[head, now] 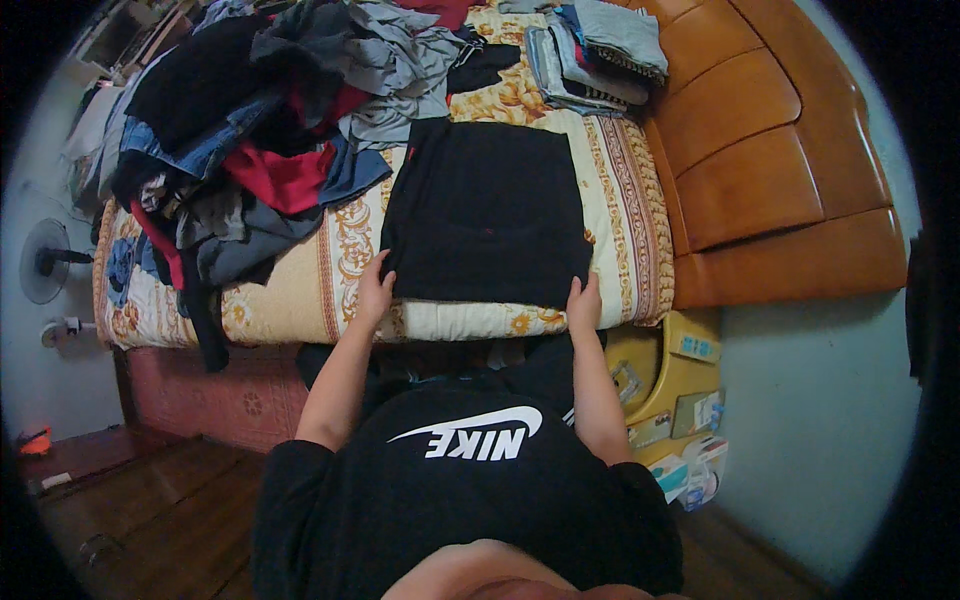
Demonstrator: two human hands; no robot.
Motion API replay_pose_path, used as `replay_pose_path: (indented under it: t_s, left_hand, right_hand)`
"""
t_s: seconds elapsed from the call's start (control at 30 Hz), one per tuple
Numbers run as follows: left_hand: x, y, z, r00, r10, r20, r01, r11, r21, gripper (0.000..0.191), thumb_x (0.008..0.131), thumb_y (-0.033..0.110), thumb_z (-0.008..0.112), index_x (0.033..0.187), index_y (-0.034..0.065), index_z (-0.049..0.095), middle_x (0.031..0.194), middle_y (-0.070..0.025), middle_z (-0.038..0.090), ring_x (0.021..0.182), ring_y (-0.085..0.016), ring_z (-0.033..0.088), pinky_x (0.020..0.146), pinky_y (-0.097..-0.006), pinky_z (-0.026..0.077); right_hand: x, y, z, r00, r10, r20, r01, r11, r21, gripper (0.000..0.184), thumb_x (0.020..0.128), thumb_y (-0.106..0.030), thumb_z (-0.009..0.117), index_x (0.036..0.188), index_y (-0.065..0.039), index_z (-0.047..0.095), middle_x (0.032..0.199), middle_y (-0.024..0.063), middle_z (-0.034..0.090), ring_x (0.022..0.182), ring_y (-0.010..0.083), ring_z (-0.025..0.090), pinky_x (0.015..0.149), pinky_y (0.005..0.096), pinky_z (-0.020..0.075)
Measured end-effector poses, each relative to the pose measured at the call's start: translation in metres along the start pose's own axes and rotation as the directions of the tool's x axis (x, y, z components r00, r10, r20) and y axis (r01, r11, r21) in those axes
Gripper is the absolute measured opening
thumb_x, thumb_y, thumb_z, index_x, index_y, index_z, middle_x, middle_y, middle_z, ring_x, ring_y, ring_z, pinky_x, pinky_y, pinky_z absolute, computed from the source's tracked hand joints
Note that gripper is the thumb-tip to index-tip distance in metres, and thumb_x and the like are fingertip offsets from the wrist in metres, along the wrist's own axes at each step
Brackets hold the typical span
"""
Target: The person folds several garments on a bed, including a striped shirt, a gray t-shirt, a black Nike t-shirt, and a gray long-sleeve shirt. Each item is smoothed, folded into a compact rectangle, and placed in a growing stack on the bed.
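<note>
A black garment [487,217], folded into a rough rectangle, lies flat near the front edge of the bed. My left hand [376,289] grips its lower left corner, the thumb on top. At the lower right corner my right hand [583,300] pinches the cloth between thumb and fingers. Small red marks show on the garment's left edge and middle. Beyond it, to the left, is a loose heap of clothes [285,172] in black, grey, red and denim blue. A stack of folded clothes [615,37] sits at the far right, by the headboard.
The bed bears a patterned cream and gold bedspread [352,247]. A brown padded headboard [750,150] rises on the right. Below it stands a yellow bedside cabinet [667,375] with small boxes. A fan [49,261] is at the far left. Another black garment [487,67] lies beyond the folded one.
</note>
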State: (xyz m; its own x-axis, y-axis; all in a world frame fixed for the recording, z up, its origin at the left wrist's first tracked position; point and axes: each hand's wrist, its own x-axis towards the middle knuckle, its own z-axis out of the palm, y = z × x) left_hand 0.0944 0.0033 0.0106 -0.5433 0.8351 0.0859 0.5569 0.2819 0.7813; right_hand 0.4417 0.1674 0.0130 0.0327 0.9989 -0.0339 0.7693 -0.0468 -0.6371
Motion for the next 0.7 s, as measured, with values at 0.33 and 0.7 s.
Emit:
replay_pose_path:
  t_s: [0.33,0.7]
  left_hand:
    - [-0.056,-0.013,-0.011,0.994,-0.108,0.000,0.108,0.994,0.019,0.064,0.079,0.014,0.063,0.133,0.0012,0.032,0.126,-0.0245,0.045,0.117,-0.036,0.044,0.098,-0.0388,0.035]
    - [0.171,0.005,0.028,0.998,0.041,-0.042,-0.030,0.974,0.226,0.067,0.076,0.018,0.067,0.131,0.0009,0.033,0.111,-0.0276,0.052,0.095,-0.041,0.054,0.082,-0.0441,0.044]
  right_hand:
    - [-0.041,0.036,-0.007,0.983,-0.152,-0.105,0.152,0.988,-0.010,0.032,0.084,-0.021,0.058,0.106,0.001,0.051,0.098,0.0222,0.056,0.091,0.0378,0.054,0.080,0.0431,0.0432]
    - [0.154,-0.054,0.048,0.958,-0.286,0.029,0.286,0.936,-0.207,0.057,0.074,-0.030,0.070,0.115,0.004,0.050,0.105,0.0225,0.054,0.099,0.0364,0.053,0.086,0.0412,0.0436]
